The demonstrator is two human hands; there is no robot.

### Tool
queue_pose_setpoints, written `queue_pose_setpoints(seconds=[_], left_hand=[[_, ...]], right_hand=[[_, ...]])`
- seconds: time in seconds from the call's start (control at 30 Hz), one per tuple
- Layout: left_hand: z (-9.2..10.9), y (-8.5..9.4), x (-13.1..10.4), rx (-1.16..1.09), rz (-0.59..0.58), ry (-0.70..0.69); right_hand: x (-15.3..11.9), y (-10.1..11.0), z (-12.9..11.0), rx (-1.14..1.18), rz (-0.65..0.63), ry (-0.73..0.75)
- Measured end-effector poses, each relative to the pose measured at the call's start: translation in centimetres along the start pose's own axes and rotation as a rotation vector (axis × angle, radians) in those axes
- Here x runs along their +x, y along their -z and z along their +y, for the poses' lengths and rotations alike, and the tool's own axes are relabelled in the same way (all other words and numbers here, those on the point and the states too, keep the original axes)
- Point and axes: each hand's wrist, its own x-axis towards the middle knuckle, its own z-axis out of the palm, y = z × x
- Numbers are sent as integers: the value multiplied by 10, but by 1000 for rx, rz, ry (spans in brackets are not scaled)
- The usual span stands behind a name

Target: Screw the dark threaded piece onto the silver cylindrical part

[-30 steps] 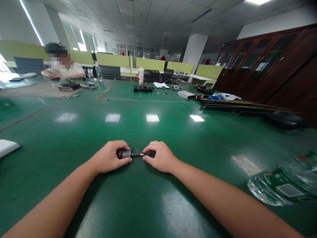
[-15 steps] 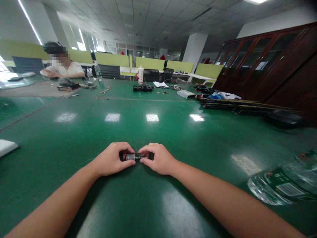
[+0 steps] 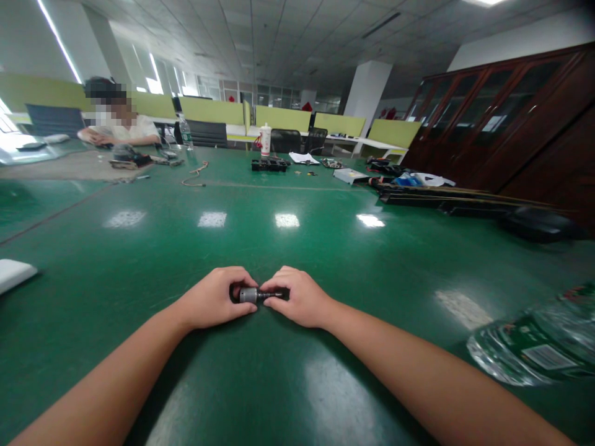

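A small cylindrical metal part (image 3: 248, 295) with a thinner, threaded-looking shaft lies level between my hands, low over the green table (image 3: 288, 248). My left hand (image 3: 214, 298) pinches its thick grey body between thumb and fingers. On the other side, my right hand (image 3: 300, 297) has its thumb and fingers closed round the thin shaft end, which points right. The fingertips of both hands are almost touching. My palms hide part of each end.
At the right lies a clear plastic bottle (image 3: 534, 347) with a green label. A white object (image 3: 13, 275) is at the left edge. Farther back are a black device (image 3: 269, 165), a white cup (image 3: 265, 140), long dark strips (image 3: 432, 198) and a seated person (image 3: 121, 127).
Both hands keep their grip on the metal part. Its grey body shows slightly more clearly between my left fingers, and the whole view has shifted a little.
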Motion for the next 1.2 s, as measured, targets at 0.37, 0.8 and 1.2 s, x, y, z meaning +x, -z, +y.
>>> queue_pose_setpoints(seconds=[0.37,0.8,1.2], left_hand=[[1,-1,-1,33,6,-29],[0,0,-1,44,3,-35],[0,1,-1,50,7,-22]], right_hand=[[1,-1,0,-6,-10,2],[0,0,1,17,-6,9],[1,1,-1,31,7,-6]])
